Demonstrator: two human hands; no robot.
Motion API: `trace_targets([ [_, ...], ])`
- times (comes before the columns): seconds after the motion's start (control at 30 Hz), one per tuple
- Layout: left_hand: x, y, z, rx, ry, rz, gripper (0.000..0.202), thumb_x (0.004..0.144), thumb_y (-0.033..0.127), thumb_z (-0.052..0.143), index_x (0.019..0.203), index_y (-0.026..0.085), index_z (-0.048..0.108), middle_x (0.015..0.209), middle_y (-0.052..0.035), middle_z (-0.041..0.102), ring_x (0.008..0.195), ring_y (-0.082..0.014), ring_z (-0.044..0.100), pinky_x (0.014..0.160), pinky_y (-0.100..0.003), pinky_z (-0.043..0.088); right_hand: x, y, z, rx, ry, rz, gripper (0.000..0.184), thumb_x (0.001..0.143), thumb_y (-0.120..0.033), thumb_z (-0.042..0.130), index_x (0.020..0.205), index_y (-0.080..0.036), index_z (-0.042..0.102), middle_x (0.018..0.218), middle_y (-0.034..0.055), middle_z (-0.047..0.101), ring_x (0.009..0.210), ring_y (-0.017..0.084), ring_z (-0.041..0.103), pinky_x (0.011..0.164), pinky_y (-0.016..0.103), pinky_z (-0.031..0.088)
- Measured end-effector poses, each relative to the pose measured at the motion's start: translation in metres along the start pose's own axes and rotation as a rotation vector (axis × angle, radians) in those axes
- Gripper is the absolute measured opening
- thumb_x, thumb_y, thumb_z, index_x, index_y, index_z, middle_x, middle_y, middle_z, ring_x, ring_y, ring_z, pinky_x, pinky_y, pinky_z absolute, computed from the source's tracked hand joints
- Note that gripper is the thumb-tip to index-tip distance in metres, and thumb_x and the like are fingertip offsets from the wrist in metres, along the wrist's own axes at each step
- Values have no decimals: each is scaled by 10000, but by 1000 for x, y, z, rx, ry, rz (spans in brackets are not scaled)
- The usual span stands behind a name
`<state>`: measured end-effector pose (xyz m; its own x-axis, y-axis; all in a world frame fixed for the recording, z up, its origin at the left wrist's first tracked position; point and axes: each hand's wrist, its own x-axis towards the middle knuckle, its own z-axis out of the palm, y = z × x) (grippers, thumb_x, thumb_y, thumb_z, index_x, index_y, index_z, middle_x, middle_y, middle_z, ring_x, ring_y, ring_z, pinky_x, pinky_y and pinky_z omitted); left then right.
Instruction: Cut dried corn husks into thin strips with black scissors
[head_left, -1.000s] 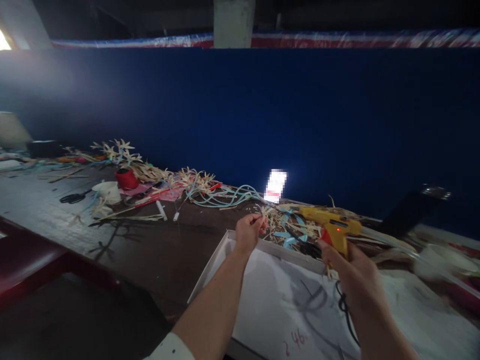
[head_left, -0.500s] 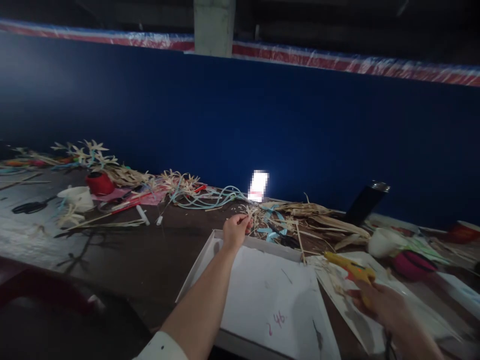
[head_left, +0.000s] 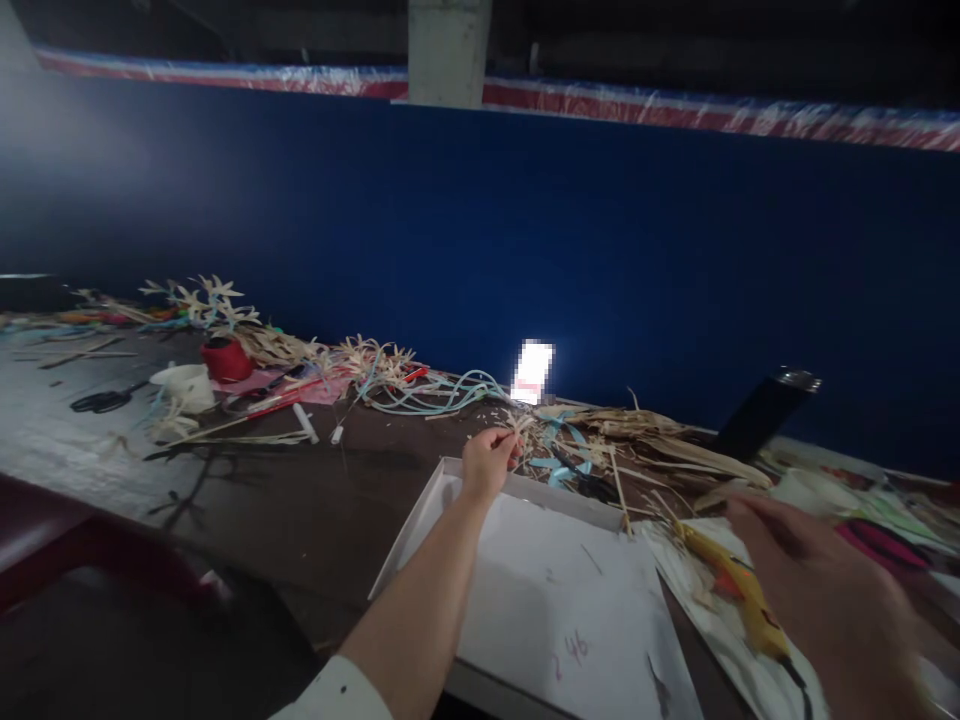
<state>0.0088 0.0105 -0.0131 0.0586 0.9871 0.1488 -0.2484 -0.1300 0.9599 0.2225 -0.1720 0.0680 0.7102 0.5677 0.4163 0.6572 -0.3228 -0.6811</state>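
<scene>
My left hand reaches over the far edge of a shallow white box. Its fingertips pinch a pale flower of thin husk strips. A yellow hot glue gun lies on a white sheet to the right of the box, its nozzle pointing away from me and its cord trailing toward me. Just right of it, my right hand hovers apart from the gun, its fingers smeared by motion. Light blue ribbon and loose strips lie beyond the left hand.
A lit phone leans near the blue wall. Dried husks and a dark cylinder stand at the back right. Leftward are blue cords, a red spool, a white cup, scissors and finished-looking husk flowers.
My right hand has let go of the glue gun, which now rests on the white sheet, and has moved right. My left hand still pinches the flower. The view has shifted slightly left.
</scene>
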Motion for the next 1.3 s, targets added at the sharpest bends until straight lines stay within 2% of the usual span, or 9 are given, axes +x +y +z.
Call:
trace_targets([
  [0.1, 0, 1, -1, -2, 5, -9, 186, 695, 294, 586, 761, 136, 661, 714, -49, 667, 579, -110, 582, 471, -190, 459, -5, -44, 46, 236, -207, -119, 324, 667, -455, 573, 857, -218, 685, 799, 61, 665, 712, 216, 593, 642, 336, 441],
  [0.17, 1, 1, -1, -6, 0, 7, 205, 695, 308, 589, 768, 130, 661, 706, -48, 665, 583, -111, 585, 477, -190, 461, -6, -65, 85, 471, -315, -14, 377, 673, -466, 575, 913, -192, 670, 742, 49, 654, 595, 167, 562, 499, 269, 425],
  [0.23, 2, 1, -1, -36, -6, 30, 228, 694, 319, 597, 791, 121, 658, 696, -45, 663, 587, -112, 589, 488, -193, 466, -6, -79, 121, 666, -422, 61, 388, 647, -464, 614, 887, -164, 665, 756, 47, 647, 541, 123, 524, 435, 220, 391],
  [0.33, 3, 0, -1, -87, 2, 27, 244, 680, 305, 617, 823, 111, 650, 713, -51, 667, 599, -122, 605, 511, -210, 484, -10, -87, 161, 839, -465, 192, 390, 598, -454, 662, 836, -144, 660, 687, 27, 618, 471, 88, 471, 387, 195, 354],
  [0.4, 3, -1, 0, -78, 4, 39, 251, 680, 309, 622, 832, 112, 652, 723, -55, 669, 610, -132, 613, 525, -229, 499, -15, -84, 175, 911, -435, 225, 390, 590, -446, 671, 844, -150, 661, 643, 9, 595, 442, 78, 440, 368, 189, 331],
  [0.6, -1, -1, 2, 94, -14, 216, 235, 730, 323, 589, 853, 139, 667, 749, -46, 670, 647, -133, 623, 570, -228, 504, -25, -70, 176, 1033, -471, 127, 335, 632, -419, 681, 851, -166, 662, 609, -11, 565, 431, 58, 407, 387, 188, 314],
  [0.83, -9, -1, 0, 395, -1, 503, 173, 775, 289, 560, 847, 181, 675, 820, -33, 687, 750, -128, 623, 718, -236, 486, -24, -73, 166, 1122, -596, 155, 319, 621, -397, 698, 859, -187, 660, 565, -41, 525, 426, 59, 388, 388, 197, 279],
  [1.03, -13, 0, -2, 528, 18, 700, 171, 794, 287, 544, 842, 181, 670, 847, -42, 691, 788, -134, 627, 760, -248, 482, -22, -72, 161, 1174, -623, 162, 244, 633, -329, 699, 815, -172, 655, 550, -36, 507, 444, 59, 378, 402, 191, 267],
  [1.3, -14, 2, -5, 576, 2, 815, 174, 813, 241, 515, 878, 180, 664, 873, -47, 689, 812, -129, 626, 779, -244, 484, -22, -70, 157, 1189, -655, 58, 185, 666, -316, 679, 782, -174, 651, 560, -31, 505, 449, 59, 356, 415, 198, 255],
])
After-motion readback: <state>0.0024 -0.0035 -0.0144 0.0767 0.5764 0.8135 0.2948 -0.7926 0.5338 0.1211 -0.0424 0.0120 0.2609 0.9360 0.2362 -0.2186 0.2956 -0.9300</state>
